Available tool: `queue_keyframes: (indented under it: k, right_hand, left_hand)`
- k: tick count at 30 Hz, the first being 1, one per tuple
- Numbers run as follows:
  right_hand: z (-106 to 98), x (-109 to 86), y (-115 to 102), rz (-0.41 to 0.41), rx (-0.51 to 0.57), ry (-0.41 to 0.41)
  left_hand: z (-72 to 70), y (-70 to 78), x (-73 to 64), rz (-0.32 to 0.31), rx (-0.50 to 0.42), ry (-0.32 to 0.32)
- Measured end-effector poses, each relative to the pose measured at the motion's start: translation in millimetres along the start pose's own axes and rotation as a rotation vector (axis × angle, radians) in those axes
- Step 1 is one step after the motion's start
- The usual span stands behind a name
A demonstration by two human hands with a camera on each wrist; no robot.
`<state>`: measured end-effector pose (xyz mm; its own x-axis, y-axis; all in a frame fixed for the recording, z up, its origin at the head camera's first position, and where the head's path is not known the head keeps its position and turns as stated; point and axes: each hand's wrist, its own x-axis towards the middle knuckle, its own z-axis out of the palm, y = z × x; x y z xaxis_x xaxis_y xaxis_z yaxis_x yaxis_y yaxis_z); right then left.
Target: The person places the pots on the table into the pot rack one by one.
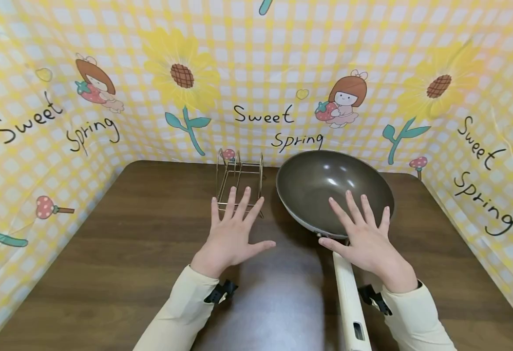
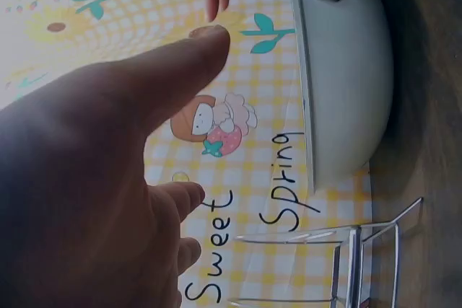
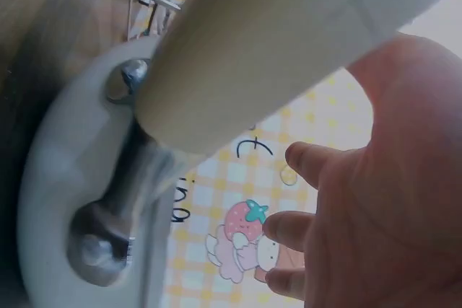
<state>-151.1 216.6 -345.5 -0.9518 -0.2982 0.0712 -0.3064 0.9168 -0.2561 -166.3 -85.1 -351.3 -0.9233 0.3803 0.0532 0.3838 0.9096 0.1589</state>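
Both hands are spread wide with nothing in them. My left hand hovers over the table just in front of a thin gold wire rack; its fingertips overlap the rack's near end in the head view. My right hand is above the near side of a wok, dark inside and pale outside. The wok's cream handle points toward me, passing under the right thumb. In the right wrist view the handle crosses close in front of the palm, and metal rivets join its bracket to the wok.
The dark brown wooden table has rounded back corners. A yellow checked cloth printed with flowers and figures rises behind it and along both sides. The rack stands left of the wok, both near the back edge.
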Motion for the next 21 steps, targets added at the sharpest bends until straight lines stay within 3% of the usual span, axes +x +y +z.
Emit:
queue_keyframes:
  k: [10,18,21]
  right_hand:
    - [5,-16.4,11,0.027,0.029,-0.002]
    - [9,-36.0,18,0.030,0.078,0.001]
    - [8,-43.2,20,0.030,0.099,-0.005]
  left_hand:
    - [23.6,12.7,-9.7,0.108,0.014,0.005]
    - [43.6,21.0,-17.5,0.180,-0.016,-0.043]
    - [49.1,26.0,-20.4,0.221,-0.043,-0.090]
